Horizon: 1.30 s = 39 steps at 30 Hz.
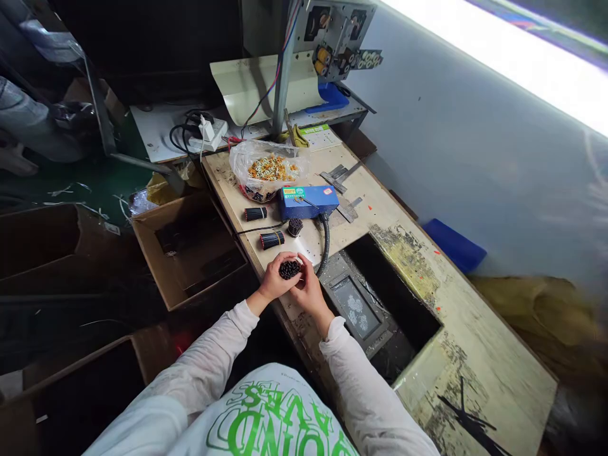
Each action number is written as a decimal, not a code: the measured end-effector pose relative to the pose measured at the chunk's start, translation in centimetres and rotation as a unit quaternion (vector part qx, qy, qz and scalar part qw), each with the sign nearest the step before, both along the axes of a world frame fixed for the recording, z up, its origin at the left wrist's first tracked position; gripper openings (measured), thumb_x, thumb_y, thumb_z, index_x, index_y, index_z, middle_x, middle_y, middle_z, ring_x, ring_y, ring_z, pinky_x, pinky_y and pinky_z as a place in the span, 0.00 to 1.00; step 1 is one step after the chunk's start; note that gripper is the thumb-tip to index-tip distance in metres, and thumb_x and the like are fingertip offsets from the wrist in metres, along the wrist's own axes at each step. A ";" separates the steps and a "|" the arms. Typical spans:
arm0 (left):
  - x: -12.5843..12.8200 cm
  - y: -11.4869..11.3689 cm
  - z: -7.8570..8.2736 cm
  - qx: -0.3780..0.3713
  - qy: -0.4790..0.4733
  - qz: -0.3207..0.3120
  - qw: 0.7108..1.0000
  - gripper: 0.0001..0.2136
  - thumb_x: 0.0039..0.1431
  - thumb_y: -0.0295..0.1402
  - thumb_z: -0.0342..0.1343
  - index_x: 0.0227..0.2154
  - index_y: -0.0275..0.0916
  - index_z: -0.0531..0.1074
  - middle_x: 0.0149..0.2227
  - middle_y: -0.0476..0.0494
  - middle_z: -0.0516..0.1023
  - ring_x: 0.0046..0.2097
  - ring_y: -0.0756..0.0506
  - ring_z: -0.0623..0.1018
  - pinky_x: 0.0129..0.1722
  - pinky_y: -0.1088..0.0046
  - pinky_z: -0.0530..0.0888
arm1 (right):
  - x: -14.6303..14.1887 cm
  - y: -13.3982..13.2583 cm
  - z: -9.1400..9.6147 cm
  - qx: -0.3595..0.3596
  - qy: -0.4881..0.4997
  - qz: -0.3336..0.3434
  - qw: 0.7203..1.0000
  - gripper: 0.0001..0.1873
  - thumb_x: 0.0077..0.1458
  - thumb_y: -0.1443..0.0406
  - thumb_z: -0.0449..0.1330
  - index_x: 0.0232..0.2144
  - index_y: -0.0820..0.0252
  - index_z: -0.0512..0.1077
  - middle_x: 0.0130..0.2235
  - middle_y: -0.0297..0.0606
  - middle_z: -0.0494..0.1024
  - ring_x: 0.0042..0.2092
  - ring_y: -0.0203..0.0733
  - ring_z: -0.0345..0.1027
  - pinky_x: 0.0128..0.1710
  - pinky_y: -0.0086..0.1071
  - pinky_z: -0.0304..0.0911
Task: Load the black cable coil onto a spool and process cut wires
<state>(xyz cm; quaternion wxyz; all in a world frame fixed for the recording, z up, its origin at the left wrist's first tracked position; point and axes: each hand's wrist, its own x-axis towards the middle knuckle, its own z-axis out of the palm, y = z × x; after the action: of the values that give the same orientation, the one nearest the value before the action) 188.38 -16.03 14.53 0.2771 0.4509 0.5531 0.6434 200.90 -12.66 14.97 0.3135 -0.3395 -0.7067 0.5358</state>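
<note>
Both hands close around a bundle of short black wires [289,270], its ends facing up. My left hand [272,278] wraps its left side and my right hand [310,290] its right side, with the fingertips meeting at the far edge. Just beyond the hands, a banded bundle of black wires [272,240] with red ends lies on its side. Another bundle [295,227] stands on end beside it, and a third bundle [255,214] lies farther back. Behind them sits a blue box [308,201] with a ribbed hose [325,244].
A clear plastic bag [242,166] of small orange and white pieces stands behind the box. To the right, a rectangular opening in the wooden table [498,354] holds a metal-framed plate [356,307]. Calipers [339,177] lie farther back. A cardboard box [156,253] is at the left.
</note>
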 end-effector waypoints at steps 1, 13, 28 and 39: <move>0.0 -0.1 -0.2 0.000 0.013 -0.001 1.000 0.21 0.41 0.26 0.65 0.42 0.41 0.71 0.37 0.45 0.78 0.39 0.45 0.79 0.44 0.64 0.76 | 0.1 0.0 -0.2 -0.002 0.000 0.004 1.000 0.42 0.45 0.70 0.62 0.63 0.60 0.56 0.54 0.48 0.71 0.51 0.47 0.69 0.50 0.41 0.68; -0.2 -0.2 -0.9 -0.002 0.078 -0.017 0.997 0.29 0.41 0.24 0.63 0.50 0.40 0.68 0.43 0.42 0.78 0.45 0.41 0.78 0.49 0.61 0.74 | 1.0 0.6 -0.4 0.175 -0.109 0.072 0.976 0.45 0.46 0.74 0.56 0.66 0.59 0.49 0.58 0.51 0.67 0.57 0.51 0.66 0.54 0.46 0.66; -0.3 -0.2 -0.4 0.008 0.059 -0.043 0.997 0.35 0.42 0.22 0.62 0.57 0.40 0.62 0.42 0.42 0.80 0.46 0.41 0.79 0.52 0.59 0.72 | 1.0 0.8 0.5 0.233 -0.206 0.118 0.943 0.45 0.48 0.75 0.52 0.67 0.55 0.46 0.56 0.49 0.68 0.51 0.49 0.70 0.48 0.44 0.70; -0.4 -0.1 -0.8 0.026 0.060 -0.034 0.997 0.35 0.41 0.24 0.65 0.55 0.42 0.63 0.45 0.42 0.78 0.45 0.43 0.79 0.54 0.57 0.70 | 1.0 0.8 1.0 0.283 -0.295 0.125 0.904 0.40 0.51 0.74 0.53 0.66 0.53 0.53 0.54 0.47 0.69 0.43 0.48 0.72 0.39 0.36 0.70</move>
<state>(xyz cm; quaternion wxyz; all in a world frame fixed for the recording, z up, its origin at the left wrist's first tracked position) 187.96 -16.15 13.71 0.2535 0.5144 0.5363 0.6192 201.92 -11.91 15.96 0.1039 -0.2883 -0.9252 0.2236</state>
